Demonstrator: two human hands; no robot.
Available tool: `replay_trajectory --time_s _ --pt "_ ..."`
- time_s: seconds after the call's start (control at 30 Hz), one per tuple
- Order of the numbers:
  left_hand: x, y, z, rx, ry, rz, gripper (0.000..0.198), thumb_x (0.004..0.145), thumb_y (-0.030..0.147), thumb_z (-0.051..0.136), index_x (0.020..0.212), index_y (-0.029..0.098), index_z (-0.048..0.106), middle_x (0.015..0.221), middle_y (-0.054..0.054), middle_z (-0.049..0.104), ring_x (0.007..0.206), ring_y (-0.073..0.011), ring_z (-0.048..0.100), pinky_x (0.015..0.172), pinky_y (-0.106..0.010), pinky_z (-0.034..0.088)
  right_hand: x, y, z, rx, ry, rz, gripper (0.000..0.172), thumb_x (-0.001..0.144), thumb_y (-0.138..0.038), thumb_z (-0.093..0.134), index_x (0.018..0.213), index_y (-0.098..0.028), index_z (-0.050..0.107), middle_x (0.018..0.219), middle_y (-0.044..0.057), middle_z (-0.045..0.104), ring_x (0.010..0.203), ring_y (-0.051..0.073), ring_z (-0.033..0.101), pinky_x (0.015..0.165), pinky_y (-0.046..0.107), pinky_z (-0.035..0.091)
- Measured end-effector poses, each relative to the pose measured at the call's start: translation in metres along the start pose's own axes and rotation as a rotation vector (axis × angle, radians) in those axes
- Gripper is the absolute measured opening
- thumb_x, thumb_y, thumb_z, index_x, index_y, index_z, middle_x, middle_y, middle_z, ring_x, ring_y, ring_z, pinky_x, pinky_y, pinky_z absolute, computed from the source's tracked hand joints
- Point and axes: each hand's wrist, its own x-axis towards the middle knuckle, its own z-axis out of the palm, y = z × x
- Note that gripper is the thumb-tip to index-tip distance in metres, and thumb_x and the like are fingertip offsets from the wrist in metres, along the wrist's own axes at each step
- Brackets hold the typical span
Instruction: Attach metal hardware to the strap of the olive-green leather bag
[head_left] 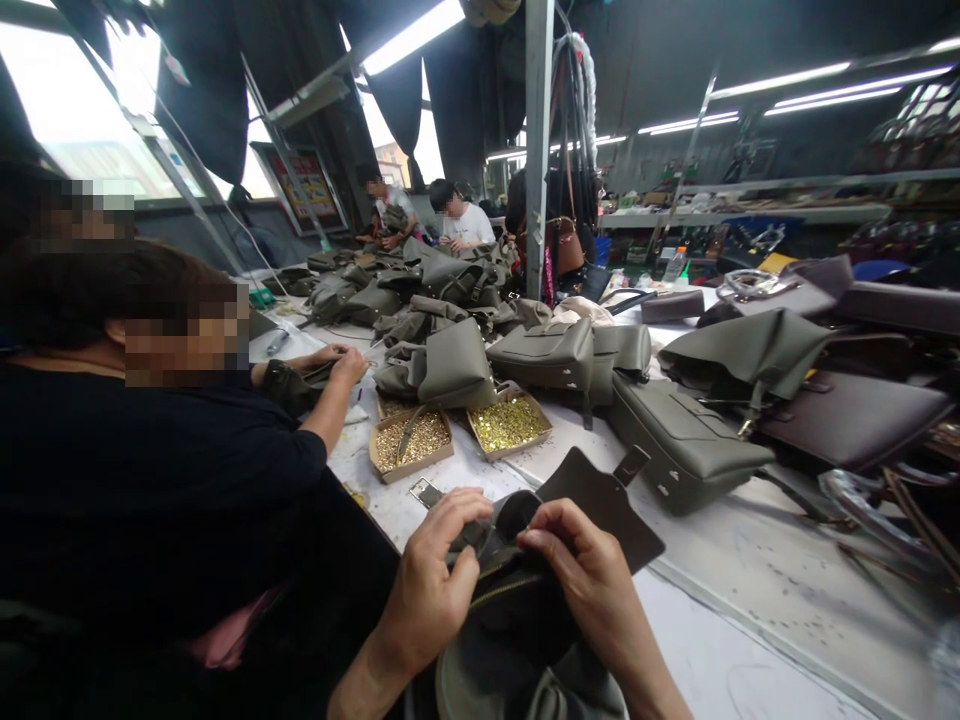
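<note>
Close in front of me is a dark olive handbag [517,640], its mouth toward me and a brass zipper [504,592] running along the opening. My left hand [439,575] is wrapped round the bag's left edge, fingers curled over the material. With thumb and forefinger together, my right hand [581,560] pinches at the bag's upper edge; any small piece between the fingertips is too small to make out. A dark flap [600,505] of the bag spreads out behind my right hand. Beyond my left hand, a strap with a metal buckle [425,492] lies on the table.
Two cardboard trays, one of copper-gold bits [412,443] and one of yellow-gold bits [510,425], stand ahead. Olive bags [686,430] lie to the right, with more piled behind. A co-worker [150,480] sits at left, hands on a bag. A metal post [536,150] rises beyond.
</note>
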Motion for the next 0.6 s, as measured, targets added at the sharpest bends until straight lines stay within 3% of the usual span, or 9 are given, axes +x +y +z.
replay_trajectory --time_s 0.2,0.33,0.47,0.53,0.6 --pt "0.000 -0.002 -0.011 0.148 -0.210 0.067 0.057 0.069 -0.002 0.046 0.117 0.023 0.063 0.130 -0.008 0.066 0.138 -0.0286 0.051 0.125 -0.060 0.029 -0.001 0.002 0.000 0.001 -0.043 -0.052 0.015 0.097 -0.036 0.062 0.087 -0.024 0.062 0.082 0.000 0.070 0.078 0.018 0.066 0.071 0.025 0.046" --pt "-0.002 -0.013 -0.016 0.216 -0.232 0.043 0.045 0.077 0.002 0.054 0.115 0.024 0.061 0.135 -0.009 0.062 0.143 -0.0314 0.045 0.122 -0.064 0.031 0.000 0.002 0.001 -0.020 -0.047 -0.082 0.011 0.096 -0.033 0.063 0.090 -0.025 0.064 0.085 0.000 0.072 0.080 0.019 0.068 0.072 0.025 0.047" --pt "-0.007 -0.022 -0.017 0.378 -0.111 0.088 0.045 0.079 0.004 0.064 0.119 0.026 0.062 0.152 -0.011 0.044 0.149 -0.0358 0.032 0.119 -0.062 0.035 0.003 0.002 0.002 -0.079 -0.099 -0.091 0.008 0.096 -0.030 0.063 0.092 -0.025 0.066 0.083 -0.001 0.071 0.077 0.018 0.067 0.070 0.024 0.046" --pt "-0.010 -0.022 -0.015 0.473 -0.017 0.117 0.047 0.078 0.004 0.067 0.120 0.027 0.063 0.144 -0.012 0.048 0.141 -0.0360 0.041 0.115 -0.058 0.041 0.005 0.002 0.003 -0.105 -0.142 -0.106 0.009 0.097 -0.028 0.062 0.089 -0.025 0.065 0.080 -0.002 0.069 0.074 0.016 0.065 0.069 0.023 0.045" --pt "-0.011 -0.020 -0.013 0.534 0.049 0.101 0.042 0.078 0.006 0.069 0.115 0.024 0.065 0.122 -0.011 0.058 0.121 -0.0328 0.056 0.103 -0.051 0.050 0.006 -0.001 0.002 -0.138 -0.179 -0.127 0.008 0.096 -0.024 0.061 0.088 -0.025 0.065 0.079 -0.003 0.067 0.073 0.016 0.064 0.069 0.023 0.044"
